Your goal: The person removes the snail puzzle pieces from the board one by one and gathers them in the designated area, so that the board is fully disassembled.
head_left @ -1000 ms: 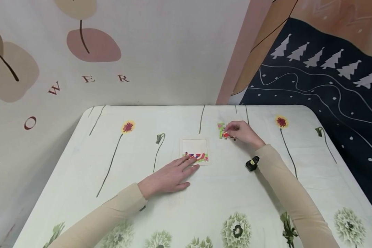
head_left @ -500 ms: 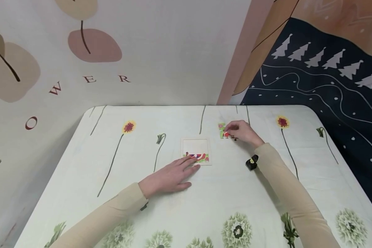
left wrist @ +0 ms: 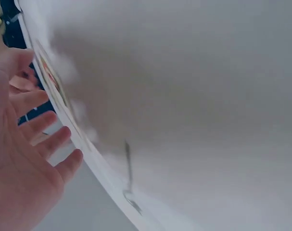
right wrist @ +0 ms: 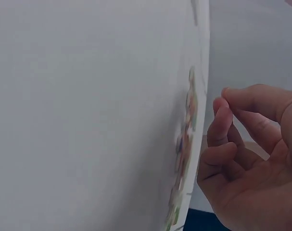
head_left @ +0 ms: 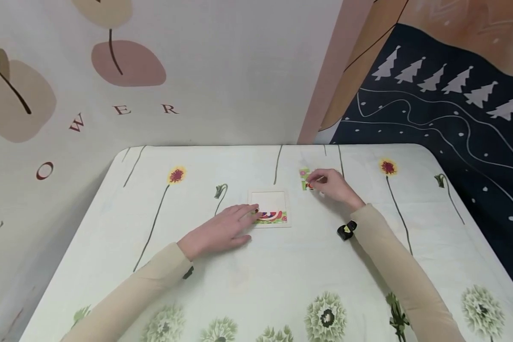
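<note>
On the white flowered tablecloth lies a small square puzzle tray (head_left: 268,194), its lower part filled with colourful printed pieces (head_left: 275,217). At the tray's left side is my left hand (head_left: 223,228), palm down, fingers straight, the fingertips over its left edge. My right hand (head_left: 334,184) is over a cluster of loose jigsaw pieces (head_left: 304,173) to the tray's right and covers part of them. In the right wrist view the thumb and index fingertips (right wrist: 225,94) meet, the other fingers are curled, and nothing shows between them. Loose pieces (right wrist: 190,108) lie on the cloth beside that hand.
The tablecloth (head_left: 282,266) covers a table whose far edge meets a printed wall cloth (head_left: 222,104). A dark cloth with white trees (head_left: 432,118) hangs at the right. A black wrist camera (head_left: 346,231) is on the right wrist.
My left hand has drawn back to the left, uncovering more of the printed pieces in the tray. My right hand has shifted slightly downward over the loose pieces.
</note>
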`<state>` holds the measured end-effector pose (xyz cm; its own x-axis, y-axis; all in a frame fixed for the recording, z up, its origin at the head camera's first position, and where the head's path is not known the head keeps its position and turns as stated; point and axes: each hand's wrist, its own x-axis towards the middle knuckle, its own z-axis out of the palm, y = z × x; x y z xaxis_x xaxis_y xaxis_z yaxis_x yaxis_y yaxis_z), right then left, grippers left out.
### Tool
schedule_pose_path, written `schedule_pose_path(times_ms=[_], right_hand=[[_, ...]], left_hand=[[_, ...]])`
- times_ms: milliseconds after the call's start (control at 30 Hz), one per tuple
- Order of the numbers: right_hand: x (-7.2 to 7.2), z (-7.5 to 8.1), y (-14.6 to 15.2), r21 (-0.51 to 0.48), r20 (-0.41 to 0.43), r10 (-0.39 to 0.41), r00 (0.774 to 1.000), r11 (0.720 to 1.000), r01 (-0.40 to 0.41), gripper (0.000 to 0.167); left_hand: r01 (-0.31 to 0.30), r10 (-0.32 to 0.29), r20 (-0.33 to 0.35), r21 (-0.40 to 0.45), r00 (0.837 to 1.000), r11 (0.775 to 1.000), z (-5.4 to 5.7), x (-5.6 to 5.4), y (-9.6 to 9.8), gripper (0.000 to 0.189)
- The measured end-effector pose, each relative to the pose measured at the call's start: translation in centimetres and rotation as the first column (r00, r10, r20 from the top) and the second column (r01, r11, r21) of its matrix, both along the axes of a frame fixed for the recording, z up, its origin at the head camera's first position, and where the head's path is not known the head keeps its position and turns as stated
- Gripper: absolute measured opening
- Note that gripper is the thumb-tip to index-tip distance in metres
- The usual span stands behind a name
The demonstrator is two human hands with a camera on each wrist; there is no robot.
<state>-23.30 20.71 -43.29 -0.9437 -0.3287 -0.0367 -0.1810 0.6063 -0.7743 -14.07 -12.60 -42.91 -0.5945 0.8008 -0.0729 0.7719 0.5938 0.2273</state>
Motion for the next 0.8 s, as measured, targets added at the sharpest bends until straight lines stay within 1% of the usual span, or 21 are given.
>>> schedule_pose_path(times_ms=[167, 267, 400, 467, 633, 700, 800], right_hand=[[1.0, 0.1, -0.9, -0.04, -0.044, 0.051, 0.998, 0.998, -0.053, 0.014], [1.6, -0.1, -1.4, -0.051, -0.044, 0.078, 0.996, 0.995, -0.08, 0.014], [2.1, -0.2, -2.3, -0.052, -0.028, 0.105, 0.994, 0.993, -0.106, 0.014], [2.3, -0.3, -2.8, -0.05, -0.021, 0.119, 0.993, 0.992, -0.12, 0.014], [2.8, -0.2, -4.0, -0.052, -0.011, 0.191, 0.982, 0.98, -0.191, 0.014], [2.9, -0.3, -4.3, -0.056, -0.007, 0.218, 0.976, 0.974, -0.218, 0.014], [3.1, -0.4, -4.4, -0.059, 0.012, 0.235, 0.972, 0.97, -0.234, 0.013]], left_hand=[[0.009, -0.009, 0.014, 0.001, 1.0, 1.0, -0.4, -1.5, -0.7, 0.055], [0.004, -0.004, 0.009, 0.003, 1.0, 1.0, -0.5, -2.3, -0.8, 0.053], [-0.003, 0.003, -0.014, 0.018, 1.0, 1.0, -0.7, -3.4, -0.6, 0.053], [-0.011, 0.011, -0.005, 0.02, 1.0, 1.0, -0.9, -3.9, -0.4, 0.053], [-0.031, 0.032, 0.058, -0.01, 0.998, 0.999, -1.1, -4.5, 0.1, 0.05], [-0.024, 0.026, 0.071, -0.021, 0.997, 0.999, -1.2, -4.7, 0.3, 0.048], [-0.004, 0.006, 0.074, -0.025, 0.997, 1.0, -1.4, -4.8, 0.4, 0.046]])
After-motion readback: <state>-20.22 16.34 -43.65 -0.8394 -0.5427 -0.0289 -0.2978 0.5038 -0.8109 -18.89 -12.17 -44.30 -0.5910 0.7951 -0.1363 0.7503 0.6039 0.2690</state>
